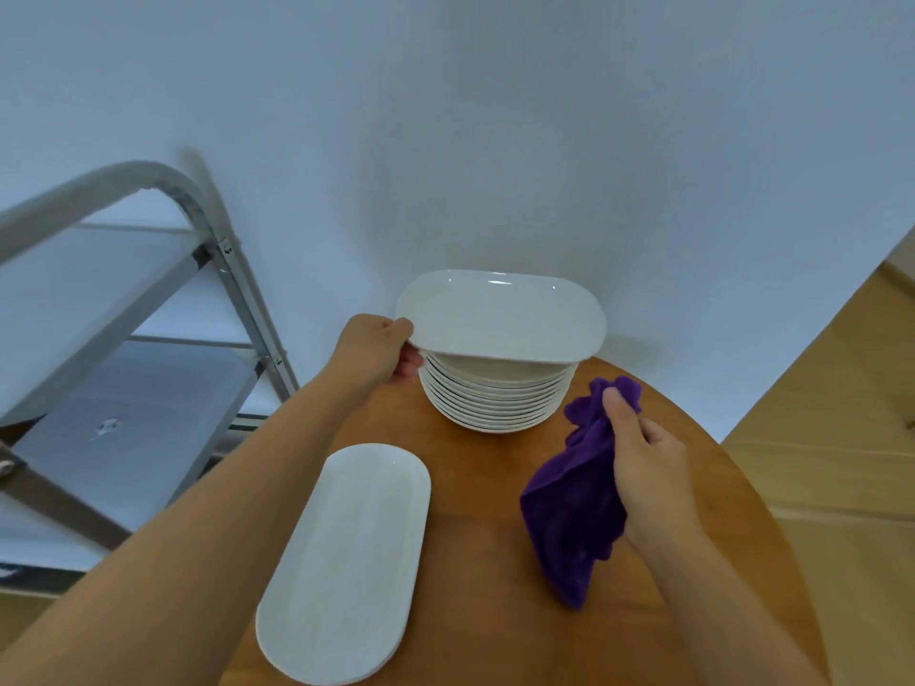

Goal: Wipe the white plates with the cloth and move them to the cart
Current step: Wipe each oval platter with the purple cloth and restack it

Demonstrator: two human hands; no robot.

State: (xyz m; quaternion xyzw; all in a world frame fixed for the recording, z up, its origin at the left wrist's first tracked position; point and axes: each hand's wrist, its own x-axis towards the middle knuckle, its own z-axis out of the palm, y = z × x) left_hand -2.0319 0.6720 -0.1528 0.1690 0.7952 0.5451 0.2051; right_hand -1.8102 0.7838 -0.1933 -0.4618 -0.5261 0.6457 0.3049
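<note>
Nearest you, a long oval platter lies flat on the round wooden surface, by your left forearm and untouched. To its right, your right hand has its grip closed on the purple cloth: thumb and fingers pinch the upper folds while the rest hangs down toward the wood.

Farther out, a stack of white plates stands near the far edge of the surface. Your left hand grips the left rim of the top plate, thumb over the edge and fingers beneath. That plate sits tilted, its left side raised clear of the stack; whether its right side rests on the plates below cannot be told from here.

Left and beyond, the cart waits beside the surface, its grey shelves showing no plates in the part that is visible.

The step in hand looks like taking a plate off the pile for wiping, so the job seems to be at an early stage, with a full stack and the platter left to do. The next move calls for you to bring the plate clear and toward you, hold it steady by the rim, and sweep the cloth across its face. Mind the one-sided hold: a glazed plate can slip when pressed from the other side.
</note>
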